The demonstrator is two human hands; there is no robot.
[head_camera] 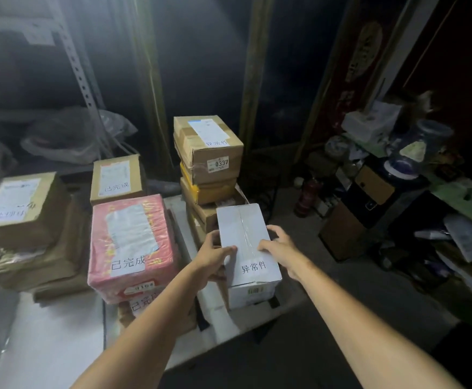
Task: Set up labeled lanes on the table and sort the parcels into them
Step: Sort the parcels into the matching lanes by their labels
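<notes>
- The white box is at the front right of the table. It sits just in front of a tall pile of brown boxes.
- A paper label with three Chinese signs is stuck on its top, near the person.
- The left hand holds the box on its left side. The thumb lies on the top and the fingers go round the side.
- The right hand holds the right side. Its fingers bend over the top edge.
- Both hands are closed on the box, one on each side. I cannot tell if the box rests on the table or is lifted a tiny bit.
- The box looks like stiff card, so it should keep its shape when squeezed.
- It is not big, so I think it is not very heavy. But nobody can see what is inside.
- Shiny tape runs down the middle of the top. Fingers could slip there, so the plain sides are the better place to hold.
- The box is near the table edge. It could fall off if it is pushed to the right.
- A red parcel wrapped in shiny plastic lies to the left, in another row with its own label. That wrap looks slippery, so hold it from below.
</notes>
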